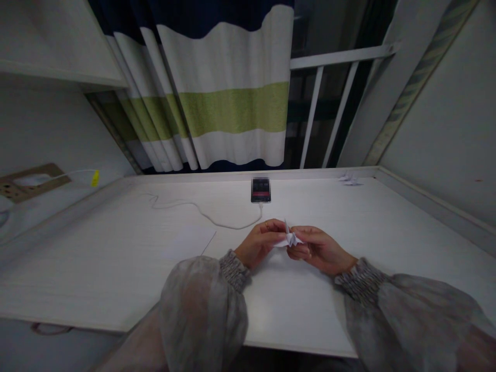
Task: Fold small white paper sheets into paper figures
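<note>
A small white folded paper crane (291,239) is held between both hands above the white desk. My left hand (263,238) pinches it from the left, with the thumb along its near side and a ring on one finger. From the right, my right hand (320,248) grips the other side between thumb and fingers. A thin paper point stands up between the hands, and a flat flap reaches toward the left. The fingertips cover part of the folds.
A phone (261,190) lies at the back of the desk (116,258), with a white cable (197,206) running left. More folded paper pieces (351,179) lie at the back right. A paper sheet (188,244) is left of my hands. Walls border both sides; a curtain (232,103) hangs behind.
</note>
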Demonstrator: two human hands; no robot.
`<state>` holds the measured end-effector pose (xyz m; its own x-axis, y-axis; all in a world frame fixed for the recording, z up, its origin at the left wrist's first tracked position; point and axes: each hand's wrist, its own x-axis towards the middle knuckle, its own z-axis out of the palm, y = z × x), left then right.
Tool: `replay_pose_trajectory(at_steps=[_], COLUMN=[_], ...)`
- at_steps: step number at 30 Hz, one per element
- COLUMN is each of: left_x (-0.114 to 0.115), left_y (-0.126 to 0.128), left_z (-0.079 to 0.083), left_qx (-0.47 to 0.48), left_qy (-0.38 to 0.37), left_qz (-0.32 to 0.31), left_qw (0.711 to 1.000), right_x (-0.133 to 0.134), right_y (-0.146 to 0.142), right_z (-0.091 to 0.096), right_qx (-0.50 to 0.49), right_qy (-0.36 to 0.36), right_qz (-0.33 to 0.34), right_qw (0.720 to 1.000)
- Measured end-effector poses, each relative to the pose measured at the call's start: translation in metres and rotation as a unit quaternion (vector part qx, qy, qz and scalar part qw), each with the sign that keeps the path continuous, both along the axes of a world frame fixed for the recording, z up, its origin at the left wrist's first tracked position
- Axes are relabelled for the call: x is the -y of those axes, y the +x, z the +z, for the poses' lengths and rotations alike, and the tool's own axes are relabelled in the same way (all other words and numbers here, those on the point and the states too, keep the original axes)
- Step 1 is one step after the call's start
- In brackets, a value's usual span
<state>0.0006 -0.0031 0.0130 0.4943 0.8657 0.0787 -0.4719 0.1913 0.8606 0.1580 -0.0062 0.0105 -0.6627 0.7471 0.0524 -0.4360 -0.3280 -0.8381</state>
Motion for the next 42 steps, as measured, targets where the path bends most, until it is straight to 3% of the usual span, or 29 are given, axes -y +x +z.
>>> replay_pose_trajectory(at_steps=[9, 11, 13, 16, 19, 22, 25, 32, 38, 42], left_x=[0.0, 0.0, 0.0, -0.002, -0.002, -0.001, 0.001, 0.003, 0.004, 0.004], left_y=[-0.003, -0.002, -0.001, 0.0, 0.001, 0.003, 0.005, 0.008, 0.009, 0.01], left_z=[0.001, 0.002, 0.002, 0.001, 0.001, 0.001, 0.002, 0.002, 0.004, 0.004], left_qx=[-0.051, -0.05, -0.041, -0.025, -0.021, -0.024, -0.03, -0.037, -0.02, -0.01], left_qy=[-0.008, -0.014, -0.013, -0.012, -0.016, -0.018, -0.016, -0.024, -0.034, -0.036], left_qz=[-0.032, -0.028, -0.007, 0.041, 0.062, 0.056, 0.054, 0.049, 0.05, 0.053], left_qw=[0.998, 0.998, 0.999, 0.999, 0.998, 0.998, 0.998, 0.998, 0.998, 0.998], right_x=[-0.003, -0.003, -0.003, -0.003, -0.003, -0.005, -0.006, 0.0, 0.004, 0.003], right_y=[0.003, 0.005, 0.008, 0.014, 0.017, 0.017, 0.016, 0.013, 0.01, 0.011], right_z=[0.001, 0.002, 0.003, 0.004, 0.003, 0.002, 0.003, 0.009, 0.008, 0.009], right_qx=[0.119, 0.165, 0.215, 0.306, 0.382, 0.425, 0.446, 0.468, 0.49, 0.494], right_qy=[0.018, 0.062, 0.143, 0.337, 0.536, 0.648, 0.697, 0.711, 0.681, 0.682], right_qz=[-0.048, -0.097, -0.173, -0.262, -0.296, -0.31, -0.29, -0.315, -0.331, -0.333], right_qw=[0.992, 0.979, 0.951, 0.851, 0.692, 0.551, 0.48, 0.419, 0.431, 0.425])
